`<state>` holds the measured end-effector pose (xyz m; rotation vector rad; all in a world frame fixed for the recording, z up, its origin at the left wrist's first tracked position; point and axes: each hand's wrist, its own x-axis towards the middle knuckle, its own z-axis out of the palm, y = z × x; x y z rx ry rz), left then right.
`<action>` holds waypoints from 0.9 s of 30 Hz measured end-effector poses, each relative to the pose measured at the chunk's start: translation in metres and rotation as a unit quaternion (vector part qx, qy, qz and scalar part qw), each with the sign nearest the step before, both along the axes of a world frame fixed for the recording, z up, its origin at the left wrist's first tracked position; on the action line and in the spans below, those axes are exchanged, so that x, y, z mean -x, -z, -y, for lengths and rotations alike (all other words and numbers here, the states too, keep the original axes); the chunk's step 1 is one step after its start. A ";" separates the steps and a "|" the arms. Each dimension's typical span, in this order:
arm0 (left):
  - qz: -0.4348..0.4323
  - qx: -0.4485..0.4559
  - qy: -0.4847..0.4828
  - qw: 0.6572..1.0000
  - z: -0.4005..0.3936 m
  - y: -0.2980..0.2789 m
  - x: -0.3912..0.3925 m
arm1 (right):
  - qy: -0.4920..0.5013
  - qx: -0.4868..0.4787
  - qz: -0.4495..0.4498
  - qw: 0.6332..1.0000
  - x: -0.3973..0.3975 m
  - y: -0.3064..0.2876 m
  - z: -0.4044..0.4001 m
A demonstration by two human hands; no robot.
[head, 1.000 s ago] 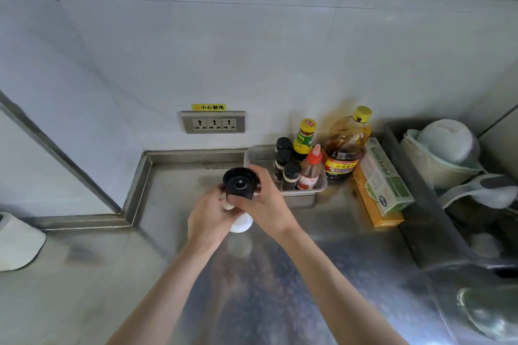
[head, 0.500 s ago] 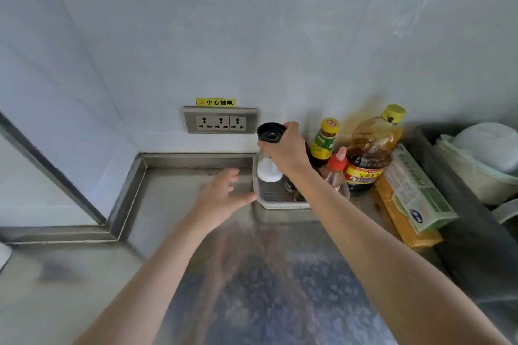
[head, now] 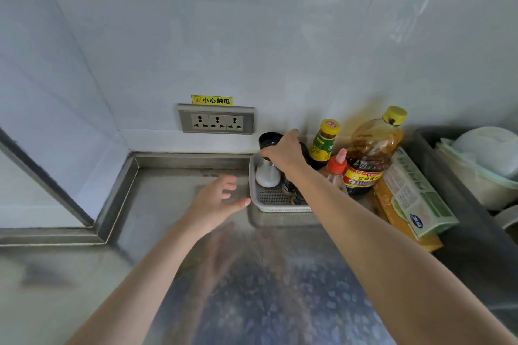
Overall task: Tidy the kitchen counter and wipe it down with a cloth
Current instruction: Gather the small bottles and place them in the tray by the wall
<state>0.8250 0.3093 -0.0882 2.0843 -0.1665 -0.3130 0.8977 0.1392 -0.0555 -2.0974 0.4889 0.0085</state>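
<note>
A white grinder with a black top (head: pixel 267 172) stands in the back left corner of a grey perforated tray (head: pixel 276 204) against the wall. My right hand (head: pixel 286 152) grips the grinder's black top from above. My left hand (head: pixel 217 202) hovers with relaxed fingers just left of the tray, over the steel counter (head: pixel 173 232); its fingertips are close to the tray's side. Small dark-capped jars in the tray are mostly hidden behind my right arm.
Right of the tray stand a yellow-capped sauce bottle (head: pixel 323 140), a red-capped bottle (head: pixel 336 169) and a large oil bottle (head: pixel 370 154). Boxes (head: pixel 414 199) lie beside them. A dark bin with bowls (head: pixel 482 165) sits far right. A wall socket (head: pixel 216 120) is behind.
Both hands held the grinder over the counter a second ago. My right hand carried it into the tray's back left corner; my left hand let go and stayed by the tray.
</note>
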 end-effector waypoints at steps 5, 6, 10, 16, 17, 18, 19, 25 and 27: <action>-0.019 0.006 0.016 1.000 -0.007 -0.024 0.007 | -0.002 0.020 -0.050 0.999 0.003 -0.017 -0.009; -0.028 0.006 0.019 0.999 -0.009 -0.031 0.010 | -0.008 0.032 -0.052 0.998 0.007 -0.023 -0.010; -0.038 0.013 -0.002 0.999 -0.036 -0.064 0.031 | -0.074 0.115 -0.019 0.990 0.042 -0.052 -0.016; -0.063 0.035 -0.087 0.994 -0.100 -0.104 0.101 | -0.243 0.105 -0.033 0.964 0.123 -0.075 -0.051; -0.072 0.043 -0.110 0.990 -0.112 -0.108 0.117 | -0.274 0.098 -0.038 0.956 0.135 -0.075 -0.062; -0.079 0.056 -0.135 0.986 -0.125 -0.111 0.133 | -0.307 0.096 -0.040 0.946 0.144 -0.074 -0.077; -0.082 0.064 -0.162 0.981 -0.140 -0.113 0.149 | -0.344 0.102 -0.038 0.933 0.152 -0.073 -0.093; -0.039 -0.010 -0.317 0.948 -0.242 -0.109 0.233 | -0.516 0.089 0.007 0.852 0.181 -0.072 -0.209; -0.041 -0.024 -0.344 0.938 -0.274 -0.110 0.258 | -0.555 0.071 0.017 0.829 0.190 -0.074 -0.250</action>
